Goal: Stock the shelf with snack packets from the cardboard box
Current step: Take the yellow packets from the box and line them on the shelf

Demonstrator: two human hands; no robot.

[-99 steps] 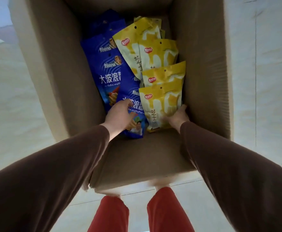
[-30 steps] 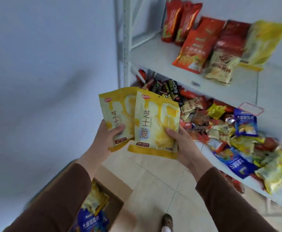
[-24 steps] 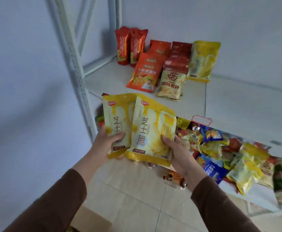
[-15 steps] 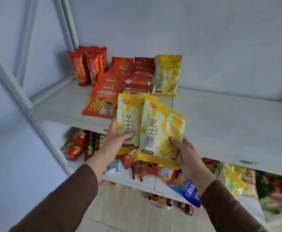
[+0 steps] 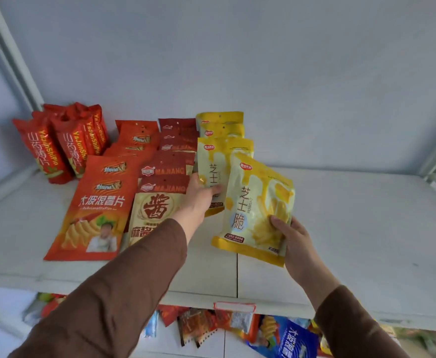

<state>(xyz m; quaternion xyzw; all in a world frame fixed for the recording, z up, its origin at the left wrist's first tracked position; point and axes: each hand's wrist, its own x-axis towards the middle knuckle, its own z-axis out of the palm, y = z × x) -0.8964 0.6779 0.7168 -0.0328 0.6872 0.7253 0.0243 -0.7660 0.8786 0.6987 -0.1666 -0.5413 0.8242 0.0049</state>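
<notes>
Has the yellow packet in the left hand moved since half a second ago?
Yes. The left hand carried its yellow packet forward over the shelf, up to the yellow row.

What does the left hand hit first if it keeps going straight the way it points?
Probably the yellow packets already lined up at the back of the shelf. The left hand, holding its own yellow packet, points at that row; depth between them is unclear.

The left hand (image 5: 198, 195) covers the lower part of its yellow packet (image 5: 218, 164); packets on the lower shelf (image 5: 284, 337) are blurred and cut off by the bottom edge.
</notes>
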